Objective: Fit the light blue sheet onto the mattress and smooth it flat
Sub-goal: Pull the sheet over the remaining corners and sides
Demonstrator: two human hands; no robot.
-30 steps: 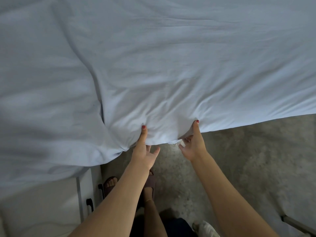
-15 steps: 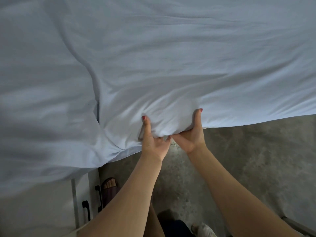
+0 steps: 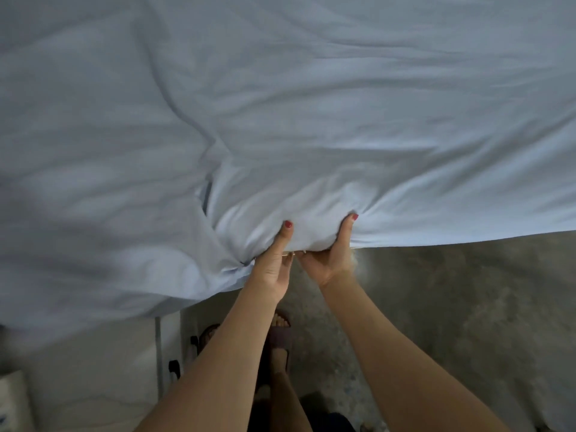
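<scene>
Sheet (image 3: pixel 311 120), light blue and creased, fills the upper frame over the bed, its near edge bunched at lower centre above a grey floor (image 3: pixel 467 307). Left hand (image 3: pixel 272 263) and right hand (image 3: pixel 330 260) sit side by side, each gripping that bunched edge, thumbs on top, fingers tucked under the fabric. Sandalled foot (image 3: pixel 280 332) shows below, between the forearms.

Both hands grip the near edge of the blue sheet (image 3: pixel 311 120), the left hand (image 3: pixel 272 265) and right hand (image 3: pixel 330 257) side by side, thumbs on top and fingers tucked beneath. Creases fan out from the grip. Below, sandalled feet (image 3: pixel 280 330) stand on grey floor (image 3: pixel 452 307).
</scene>
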